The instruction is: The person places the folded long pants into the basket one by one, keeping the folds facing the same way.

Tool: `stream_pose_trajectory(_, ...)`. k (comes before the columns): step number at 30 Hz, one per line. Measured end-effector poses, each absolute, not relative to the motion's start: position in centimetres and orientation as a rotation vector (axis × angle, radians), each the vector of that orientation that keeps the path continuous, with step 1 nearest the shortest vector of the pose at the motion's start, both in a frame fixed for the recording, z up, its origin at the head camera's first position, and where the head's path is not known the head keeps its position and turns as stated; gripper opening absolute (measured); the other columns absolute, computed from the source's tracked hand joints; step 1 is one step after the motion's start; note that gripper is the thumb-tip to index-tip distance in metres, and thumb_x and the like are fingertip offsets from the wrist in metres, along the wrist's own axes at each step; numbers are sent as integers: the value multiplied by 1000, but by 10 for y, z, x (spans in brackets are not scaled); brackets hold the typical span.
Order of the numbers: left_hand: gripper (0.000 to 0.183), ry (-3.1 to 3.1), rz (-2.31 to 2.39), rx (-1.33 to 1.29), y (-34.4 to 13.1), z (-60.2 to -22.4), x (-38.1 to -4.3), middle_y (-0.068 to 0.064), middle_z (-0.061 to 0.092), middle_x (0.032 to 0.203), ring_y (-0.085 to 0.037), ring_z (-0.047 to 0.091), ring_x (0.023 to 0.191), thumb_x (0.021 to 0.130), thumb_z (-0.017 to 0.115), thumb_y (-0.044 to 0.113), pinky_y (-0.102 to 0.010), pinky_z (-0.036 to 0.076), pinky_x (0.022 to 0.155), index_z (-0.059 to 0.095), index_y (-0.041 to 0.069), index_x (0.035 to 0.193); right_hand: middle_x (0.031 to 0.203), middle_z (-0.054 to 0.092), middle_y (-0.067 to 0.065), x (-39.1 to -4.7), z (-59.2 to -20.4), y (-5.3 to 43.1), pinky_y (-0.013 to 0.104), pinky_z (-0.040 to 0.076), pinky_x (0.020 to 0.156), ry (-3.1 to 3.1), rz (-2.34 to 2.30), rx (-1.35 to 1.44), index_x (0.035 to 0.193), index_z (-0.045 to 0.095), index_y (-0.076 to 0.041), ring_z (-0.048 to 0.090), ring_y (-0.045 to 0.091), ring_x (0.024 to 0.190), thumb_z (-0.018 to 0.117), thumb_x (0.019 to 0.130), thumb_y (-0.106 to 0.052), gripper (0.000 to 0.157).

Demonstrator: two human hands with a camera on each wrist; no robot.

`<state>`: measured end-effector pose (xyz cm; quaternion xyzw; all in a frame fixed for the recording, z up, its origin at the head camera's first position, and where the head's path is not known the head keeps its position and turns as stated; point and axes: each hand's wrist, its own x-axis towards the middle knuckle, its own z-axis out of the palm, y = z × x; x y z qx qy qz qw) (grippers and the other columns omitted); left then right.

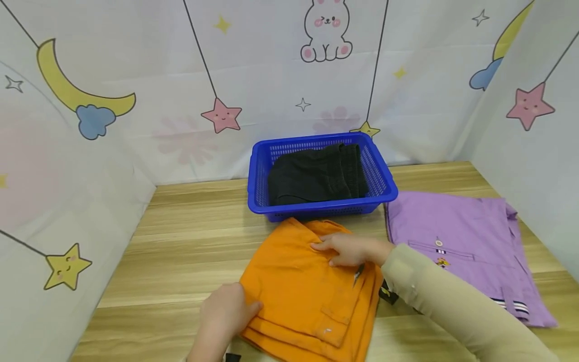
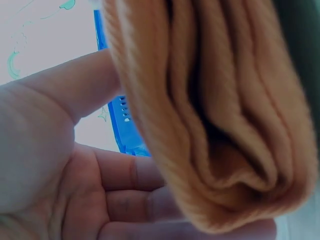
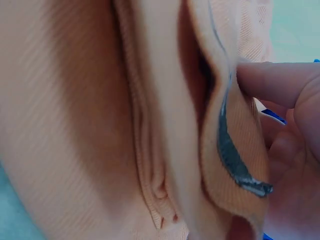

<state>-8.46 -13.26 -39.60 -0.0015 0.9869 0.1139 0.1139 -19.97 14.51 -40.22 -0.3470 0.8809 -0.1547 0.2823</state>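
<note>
Folded orange trousers lie in several layers on the table, in front of the basket. My left hand grips their left edge, thumb on top; in the left wrist view its fingers reach under the thick folded layers. On the upper right part of the trousers, my right hand holds the cloth. The right wrist view shows its thumb against a fold, near a dark grey strip on the fabric. Some right fingers are hidden behind the cloth.
Just behind the orange trousers stands a blue plastic basket with a folded black garment in it. Purple trousers lie folded on the table at the right, beside my right sleeve. White printed curtains enclose the wooden table.
</note>
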Motion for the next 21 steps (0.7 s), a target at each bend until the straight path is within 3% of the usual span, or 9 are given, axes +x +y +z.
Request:
stream_pose_trajectory(8, 44, 2900, 341, 18, -123, -398, -75, -6, 58, 67, -21, 56, 58, 75, 72, 49, -41, 44, 48, 57, 9, 64, 149, 35, 19, -206, -400, 140, 47, 24, 115, 2360, -374, -972, 145, 37, -10, 27, 35, 141, 56, 91, -4, 57)
stream_pose_trajectory(16, 45, 2868, 356, 81, -112, -400, -66, -4, 55, 63, -18, 52, 55, 77, 70, 49, -36, 42, 46, 55, 10, 62, 152, 32, 11, -211, -400, 130, 43, 27, 115, 2381, -305, -893, 145, 37, -21, 29, 27, 141, 53, 93, -2, 57)
stream_pose_trajectory(21, 46, 2881, 351, 150, -106, -400, -64, -4, 56, 64, -19, 52, 55, 76, 71, 49, -37, 41, 45, 54, 10, 59, 151, 35, 12, -213, -398, 126, 43, 28, 114, 2386, -268, -887, 143, 39, -21, 31, 27, 140, 51, 94, -2, 54)
